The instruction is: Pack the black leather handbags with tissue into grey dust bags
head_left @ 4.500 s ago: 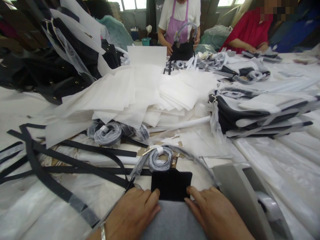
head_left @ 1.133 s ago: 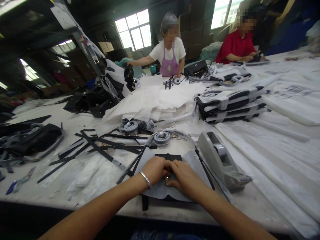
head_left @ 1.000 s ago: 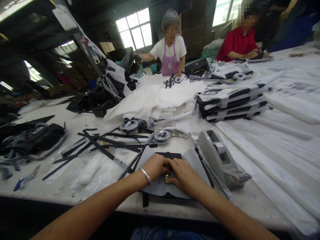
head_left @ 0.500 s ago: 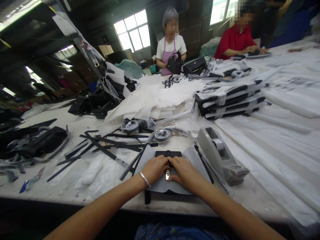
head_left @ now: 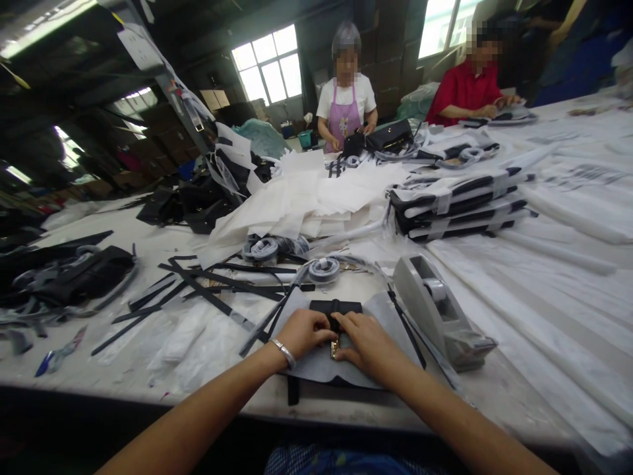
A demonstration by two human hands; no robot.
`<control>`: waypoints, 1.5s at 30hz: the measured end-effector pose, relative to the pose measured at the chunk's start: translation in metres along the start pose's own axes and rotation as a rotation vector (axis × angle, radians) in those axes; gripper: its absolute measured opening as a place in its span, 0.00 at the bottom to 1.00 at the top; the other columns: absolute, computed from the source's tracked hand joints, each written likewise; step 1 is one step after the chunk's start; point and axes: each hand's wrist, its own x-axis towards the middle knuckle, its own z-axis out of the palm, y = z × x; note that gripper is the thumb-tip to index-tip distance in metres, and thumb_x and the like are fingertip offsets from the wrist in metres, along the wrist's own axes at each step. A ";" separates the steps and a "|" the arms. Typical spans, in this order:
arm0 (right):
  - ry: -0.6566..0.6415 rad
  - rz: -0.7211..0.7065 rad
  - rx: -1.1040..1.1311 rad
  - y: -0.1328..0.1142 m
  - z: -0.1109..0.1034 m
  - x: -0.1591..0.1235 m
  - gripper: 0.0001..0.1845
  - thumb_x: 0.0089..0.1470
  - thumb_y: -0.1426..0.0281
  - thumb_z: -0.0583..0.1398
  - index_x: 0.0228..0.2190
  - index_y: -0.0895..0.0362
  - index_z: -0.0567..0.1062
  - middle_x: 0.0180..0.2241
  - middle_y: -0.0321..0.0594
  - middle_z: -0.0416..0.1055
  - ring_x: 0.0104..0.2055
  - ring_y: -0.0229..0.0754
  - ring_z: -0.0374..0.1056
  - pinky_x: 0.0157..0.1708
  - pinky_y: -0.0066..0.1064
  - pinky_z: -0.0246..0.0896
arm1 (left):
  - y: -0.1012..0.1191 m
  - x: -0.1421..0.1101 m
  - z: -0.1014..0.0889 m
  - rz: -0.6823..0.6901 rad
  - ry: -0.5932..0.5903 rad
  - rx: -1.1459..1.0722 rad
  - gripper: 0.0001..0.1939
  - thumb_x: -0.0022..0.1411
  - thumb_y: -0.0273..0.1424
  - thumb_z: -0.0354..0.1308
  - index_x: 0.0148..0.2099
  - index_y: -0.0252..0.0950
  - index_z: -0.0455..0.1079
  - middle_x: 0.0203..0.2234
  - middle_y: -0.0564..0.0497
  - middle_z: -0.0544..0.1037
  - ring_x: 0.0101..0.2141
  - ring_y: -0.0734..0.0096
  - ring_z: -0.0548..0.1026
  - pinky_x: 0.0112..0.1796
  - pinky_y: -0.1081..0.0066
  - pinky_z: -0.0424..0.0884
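Observation:
In front of me on the table lies a black handbag, a light grey sheet (head_left: 388, 316) covering most of its front. Across its upper middle runs a black flap (head_left: 316, 306) with a narrow strap, and a gold clasp (head_left: 335, 348) hangs below it. My left hand (head_left: 304, 335), wearing a silver bangle, has thumb and fingers pinched at the left side of the clasp strap. On the right side my right hand (head_left: 364, 343) grips too, its thumb against the gold clasp. The fingers hide part of the strap. Above the bag rests a wrapped strap coil (head_left: 324, 269).
A grey tape dispenser (head_left: 438, 313) stands right of the bag. Black strips (head_left: 198, 290) and clear plastic (head_left: 198, 340) lie left. Behind are white paper sheets (head_left: 301, 191) and stacked wrapped bags (head_left: 455, 204). Scissors (head_left: 59, 353) lie far left. Two people work across the table.
The handbag, first viewed closer with my hands at its flap edges, now has both hands at the clasp. My left fingers have shifted slightly. The aproned person brought a black bag back to the table.

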 end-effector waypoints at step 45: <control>-0.123 0.072 0.005 -0.016 -0.007 0.009 0.27 0.49 0.70 0.68 0.50 0.61 0.70 0.45 0.49 0.71 0.46 0.54 0.66 0.45 0.42 0.60 | -0.016 0.002 0.006 0.463 -0.136 0.187 0.06 0.61 0.26 0.62 0.42 0.38 0.77 0.41 0.49 0.74 0.41 0.67 0.74 0.43 0.71 0.70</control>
